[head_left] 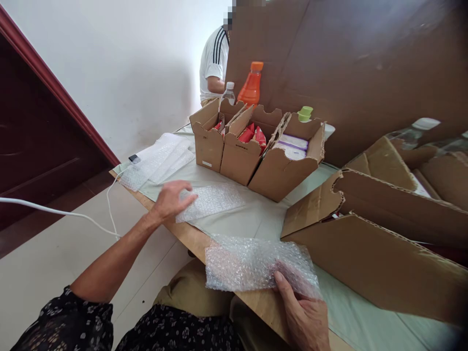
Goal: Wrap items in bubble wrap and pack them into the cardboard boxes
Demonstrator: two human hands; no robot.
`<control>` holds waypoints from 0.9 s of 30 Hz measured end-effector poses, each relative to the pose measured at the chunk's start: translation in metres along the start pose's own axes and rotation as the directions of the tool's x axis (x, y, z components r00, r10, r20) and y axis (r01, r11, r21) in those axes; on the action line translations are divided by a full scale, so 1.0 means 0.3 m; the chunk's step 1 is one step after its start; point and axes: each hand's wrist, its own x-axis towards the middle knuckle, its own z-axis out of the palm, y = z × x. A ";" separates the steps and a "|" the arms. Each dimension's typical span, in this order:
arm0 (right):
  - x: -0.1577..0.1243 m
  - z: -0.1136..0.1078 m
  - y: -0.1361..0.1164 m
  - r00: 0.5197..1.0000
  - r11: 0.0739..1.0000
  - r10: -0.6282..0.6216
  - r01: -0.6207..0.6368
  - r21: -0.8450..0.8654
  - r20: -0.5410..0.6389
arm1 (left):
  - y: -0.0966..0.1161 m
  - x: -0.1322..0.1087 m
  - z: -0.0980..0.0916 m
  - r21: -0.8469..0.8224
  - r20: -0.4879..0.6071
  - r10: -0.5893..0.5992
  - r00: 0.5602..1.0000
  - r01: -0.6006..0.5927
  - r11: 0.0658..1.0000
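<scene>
Two hands at work on bubble wrap at a desk crowded with cartons.

A tall cardboard sheet [347, 63] stands well beyond both sets of fingers, and the desk [256, 219] runs under them. A flattened carton [383, 258] lies just right of the right hand [305, 317]. Three small open boxes [248, 146] sit beyond the left hand [170, 200], near it. The right thumb presses on a bubble-wrap bundle [252, 263] at the near desk edge; the fingers go under it and hold it. The left fingers lie spread and flat, gripping nothing, on the near end of a flat bubble-wrap sheet [214, 201]. The step looks like wrapping, with a fresh sheet being reached for. Lifting that sheet would call for a pinch at its edge.
</scene>
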 end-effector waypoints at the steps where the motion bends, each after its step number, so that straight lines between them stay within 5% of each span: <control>1: 0.000 0.000 0.001 1.000 1.000 0.004 -0.004 -0.002 -0.002 | -0.036 0.040 -0.017 0.032 -0.037 -0.069 0.997 0.070 0.997; 5: -0.002 0.001 0.004 1.000 1.000 0.008 -0.008 0.000 0.004 | -0.193 0.194 -0.076 0.150 -0.157 -0.337 0.928 0.360 0.921; 10: -0.004 0.002 0.004 1.000 0.999 -0.028 0.028 0.017 0.008 | -0.296 0.268 -0.073 0.201 -0.130 -0.474 0.871 0.491 0.848; 21: -0.017 0.011 -0.009 0.996 0.994 -0.075 0.071 0.080 0.055 | -0.320 0.301 -0.160 0.192 0.073 -0.591 0.804 0.570 0.799; 27: -0.018 0.008 -0.013 0.998 0.995 -0.064 0.062 0.075 0.024 | -0.317 0.319 -0.143 0.220 0.113 -0.584 0.804 0.553 0.804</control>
